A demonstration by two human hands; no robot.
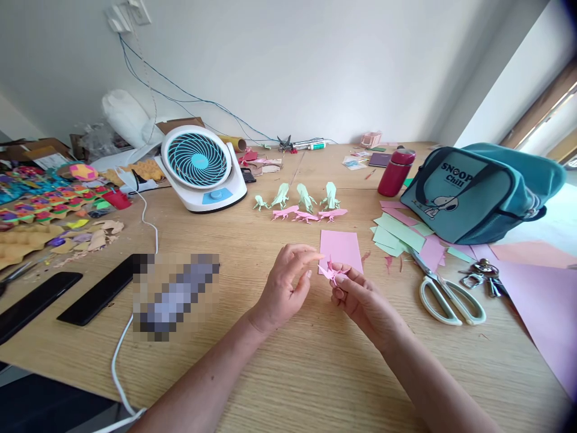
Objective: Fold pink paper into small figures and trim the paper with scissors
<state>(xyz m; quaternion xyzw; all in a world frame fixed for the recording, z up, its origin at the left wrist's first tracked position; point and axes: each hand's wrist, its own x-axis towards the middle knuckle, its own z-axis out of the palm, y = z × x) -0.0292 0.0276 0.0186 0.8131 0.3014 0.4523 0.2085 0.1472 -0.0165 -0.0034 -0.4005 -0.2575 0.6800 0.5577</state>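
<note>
Between the fingers and thumb of my right hand (360, 294) is a small pink origami figure (332, 272) with thin pointed limbs. My left hand (288, 279) hovers just left of it, thumb and fingers apart and nothing between them. A square of pink paper (341, 245) lies flat on the table behind the figure. Farther back stand several pale green origami insects (305, 197), with a row of pink origami insects (306, 216) in front of them.
Scissors (444, 294), keys (484, 273), green paper scraps (399, 233) and a large pink sheet (541, 307) lie to the right. A red flask (396, 173) stands beside a teal bag (469, 192). Leftward are a fan (198, 165), a white cord (119, 361) and black flat objects (101, 291).
</note>
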